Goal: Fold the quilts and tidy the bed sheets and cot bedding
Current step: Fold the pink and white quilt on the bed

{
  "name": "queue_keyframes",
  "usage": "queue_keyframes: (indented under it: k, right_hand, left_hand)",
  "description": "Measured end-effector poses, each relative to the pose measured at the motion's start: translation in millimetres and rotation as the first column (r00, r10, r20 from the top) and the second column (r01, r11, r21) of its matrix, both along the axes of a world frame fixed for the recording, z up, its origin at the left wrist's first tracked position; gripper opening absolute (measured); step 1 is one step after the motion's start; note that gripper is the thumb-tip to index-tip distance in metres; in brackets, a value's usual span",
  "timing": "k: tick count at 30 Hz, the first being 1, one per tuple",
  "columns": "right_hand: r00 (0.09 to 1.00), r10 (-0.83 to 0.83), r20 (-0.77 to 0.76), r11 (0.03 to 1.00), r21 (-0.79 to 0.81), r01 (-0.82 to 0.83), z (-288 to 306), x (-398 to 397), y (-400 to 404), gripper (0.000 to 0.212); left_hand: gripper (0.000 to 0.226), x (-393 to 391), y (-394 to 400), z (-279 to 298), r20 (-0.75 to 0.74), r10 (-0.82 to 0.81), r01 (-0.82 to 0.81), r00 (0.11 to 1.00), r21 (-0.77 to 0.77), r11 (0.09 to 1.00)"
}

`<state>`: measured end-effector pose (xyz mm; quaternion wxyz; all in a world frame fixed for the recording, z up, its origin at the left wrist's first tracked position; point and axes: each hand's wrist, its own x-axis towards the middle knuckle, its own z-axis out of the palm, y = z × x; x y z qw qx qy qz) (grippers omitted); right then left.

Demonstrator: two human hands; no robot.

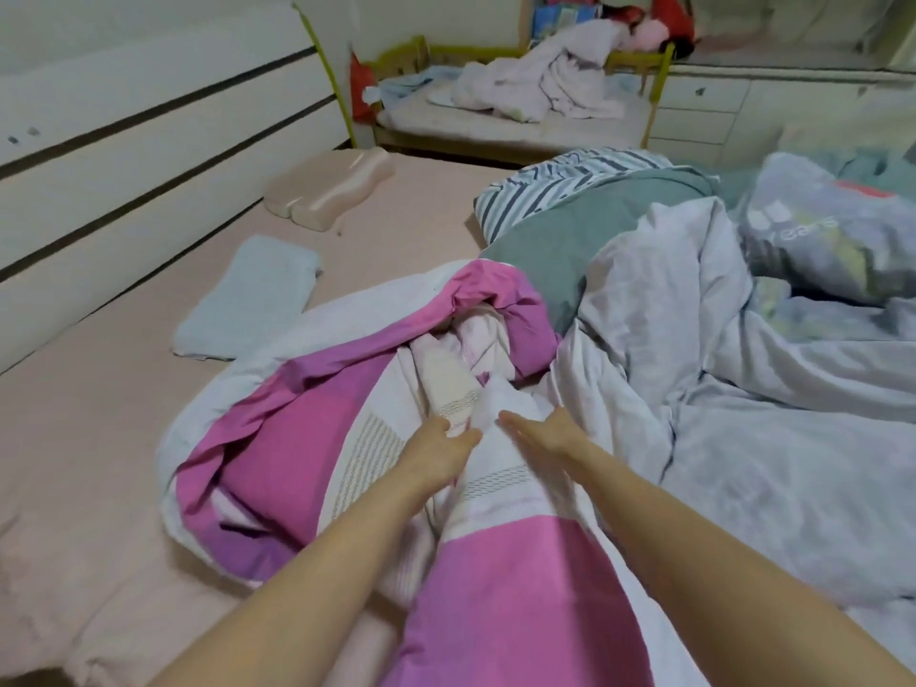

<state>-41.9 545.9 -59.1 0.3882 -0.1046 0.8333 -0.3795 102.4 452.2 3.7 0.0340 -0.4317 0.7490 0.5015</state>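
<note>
Right there in the middle of the bed lies the pink and white quilt point(347, 438), bunched up and half rolled on the pale pink sheet point(99, 414), and both bare arms reach out over it. The left hand point(441, 451) rests on the white striped band of the quilt, fingers curled into a fold of the cloth, so it seems to grip it, though the fingertips are hidden. The right hand point(540, 433) lies just beside it, palm turned inward, fingers straight and together, touching the fabric without holding anything.

Against the quilt's right side sprawls a crumpled pale lilac quilt point(743, 414), and behind that a grey-green blanket point(570, 230) with a striped pillow point(545, 185) at its far end. A folded light blue cloth point(248, 300) sits on the sheet left of the pink quilt, and a contoured beige pillow point(332, 190) lies near the white headboard point(148, 116). Beyond the bed stands the yellow-framed cot point(495, 121), with a rumpled pale pink blanket point(535, 86) heaped on its mattress.
</note>
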Motion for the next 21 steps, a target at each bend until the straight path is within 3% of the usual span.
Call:
queue_keyframes:
  k: [2, 4, 6, 8, 12, 16, 18, 20, 21]
  right_hand:
    - [0.983, -0.115, 0.140, 0.992, -0.039, 0.122, -20, -3, -23, 0.106]
    - [0.964, -0.196, 0.178, 0.974, -0.077, 0.213, -28, -2, -42, 0.088]
    - [0.966, -0.220, 0.132, 0.952, -0.187, 0.243, -18, 7, -64, 0.046]
    - [0.991, -0.114, 0.065, 0.935, -0.329, 0.129, 10, 35, -83, 0.005]
    - [0.987, 0.157, -0.020, 0.872, -0.466, -0.148, 68, 101, -84, 0.032]
    - [0.942, 0.336, 0.008, 0.823, -0.489, -0.289, 108, 158, -66, 0.015]
    - [0.908, 0.419, -0.015, 0.784, -0.498, -0.370, 127, 190, -64, 0.011]
    - [0.885, 0.463, -0.044, 0.747, -0.518, -0.417, 144, 223, -64, 0.007]
    - [0.881, 0.471, -0.044, 0.747, -0.511, -0.425, 150, 240, -63, 0.006]
  left_hand:
    - [0.022, 4, -16, -19, -0.002, 0.021, -0.021, 1.000, 0.008, 1.000]
    - [0.019, 10, -31, -29, 0.001, 0.044, -0.044, 0.999, 0.043, 0.998]
    - [0.033, 13, -44, -30, 0.002, 0.101, -0.100, 0.995, 0.140, 0.985]
    - [0.038, 18, -60, -18, -0.040, 0.221, -0.203, 0.974, 0.267, 0.942]
    - [0.051, 43, -103, 33, -0.054, 0.404, -0.351, 0.913, 0.401, 0.846]
    - [0.066, 74, -115, 76, 0.051, 0.317, -0.307, 0.947, 0.436, 0.846]
    - [0.048, 91, -111, 91, 0.102, 0.189, -0.215, 0.977, 0.402, 0.890]
    - [0.021, 114, -112, 98, 0.198, 0.012, -0.060, 0.980, 0.238, 0.969]
    - [0.018, 129, -115, 100, 0.212, -0.036, 0.012, 0.977, 0.111, 0.994]
